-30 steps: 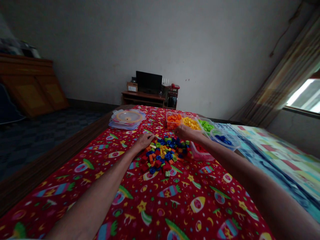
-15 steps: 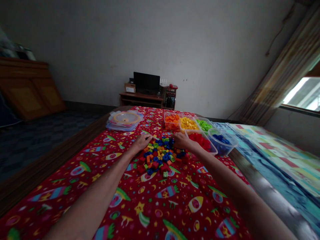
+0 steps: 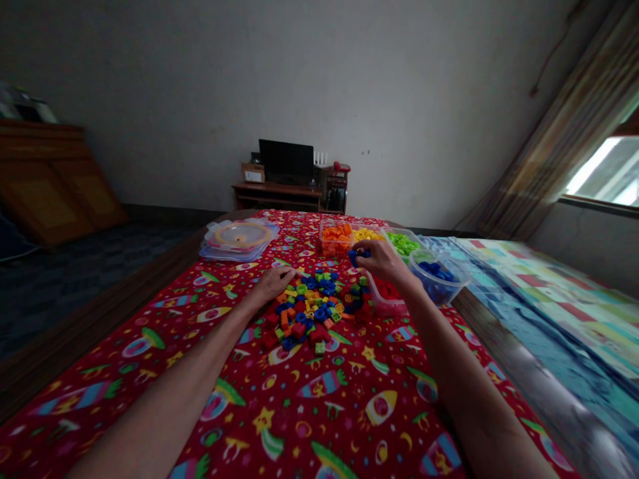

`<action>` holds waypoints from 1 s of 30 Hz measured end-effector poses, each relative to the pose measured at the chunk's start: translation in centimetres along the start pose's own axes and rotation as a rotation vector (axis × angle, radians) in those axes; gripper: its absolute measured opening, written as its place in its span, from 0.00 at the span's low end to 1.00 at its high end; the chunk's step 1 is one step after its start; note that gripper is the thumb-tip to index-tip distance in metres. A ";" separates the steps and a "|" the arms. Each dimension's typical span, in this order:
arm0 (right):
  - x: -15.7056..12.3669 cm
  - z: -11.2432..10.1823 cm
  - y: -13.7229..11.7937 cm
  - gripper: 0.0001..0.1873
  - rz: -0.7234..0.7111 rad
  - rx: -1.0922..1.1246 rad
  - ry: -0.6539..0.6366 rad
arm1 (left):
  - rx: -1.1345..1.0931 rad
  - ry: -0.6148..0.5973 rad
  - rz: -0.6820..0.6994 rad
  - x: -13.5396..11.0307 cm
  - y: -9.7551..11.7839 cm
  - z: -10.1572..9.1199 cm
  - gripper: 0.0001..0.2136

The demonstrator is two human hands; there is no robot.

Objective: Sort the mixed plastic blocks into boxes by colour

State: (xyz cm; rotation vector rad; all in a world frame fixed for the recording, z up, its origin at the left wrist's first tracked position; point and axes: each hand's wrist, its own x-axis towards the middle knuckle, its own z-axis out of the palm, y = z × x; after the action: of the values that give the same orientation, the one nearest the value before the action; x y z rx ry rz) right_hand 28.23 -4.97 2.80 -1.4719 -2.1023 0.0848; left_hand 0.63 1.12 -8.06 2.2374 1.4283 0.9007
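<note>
A heap of small plastic blocks in red, blue, yellow, green and orange lies on the red patterned cloth. My left hand rests at the heap's left edge, fingers curled down on the blocks. My right hand is raised above the heap's right side and pinches a blue block. Behind it stand clear tubs sorted by colour: orange, yellow, green, red and a round bowl of blue blocks.
A stack of clear lids lies at the cloth's far left. A striped bedspread lies to the right. Against the far wall stands a low desk with a dark monitor; a wooden cabinet is at left.
My right hand has lifted off the heap with a blue block and moved toward the tubs. My left hand has stayed at the heap's left edge. The view shifted slightly.
</note>
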 end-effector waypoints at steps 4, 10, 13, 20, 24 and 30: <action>-0.4 -3.7 2.9 0.18 0.145 -0.043 0.192 | -0.005 -0.004 -0.003 0.1 0.0 -0.1 0.24; -3.1 -8.0 9.0 0.20 0.457 -0.244 0.330 | -0.001 -0.001 -0.007 0.1 0.0 -0.3 0.23; -4.2 -8.8 11.1 0.21 0.529 -0.261 0.261 | 0.015 -0.004 -0.001 0.0 0.0 -0.4 0.23; -3.5 -8.9 8.5 0.20 0.373 -0.205 0.225 | -0.032 -0.045 -0.034 0.4 -0.2 0.1 0.31; -2.5 -6.0 3.1 0.17 0.097 -0.187 -0.005 | -0.149 -0.076 -0.045 0.6 0.9 1.7 0.36; -3.4 0.9 -3.8 0.18 -0.316 -0.101 -0.440 | -0.326 -0.237 0.060 0.5 3.5 2.0 0.32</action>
State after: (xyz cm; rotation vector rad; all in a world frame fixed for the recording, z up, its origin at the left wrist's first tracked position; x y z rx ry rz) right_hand 25.39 -9.18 2.03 -1.2382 -2.7061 0.1991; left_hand 4.47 0.09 -7.31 2.0689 1.0336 0.7904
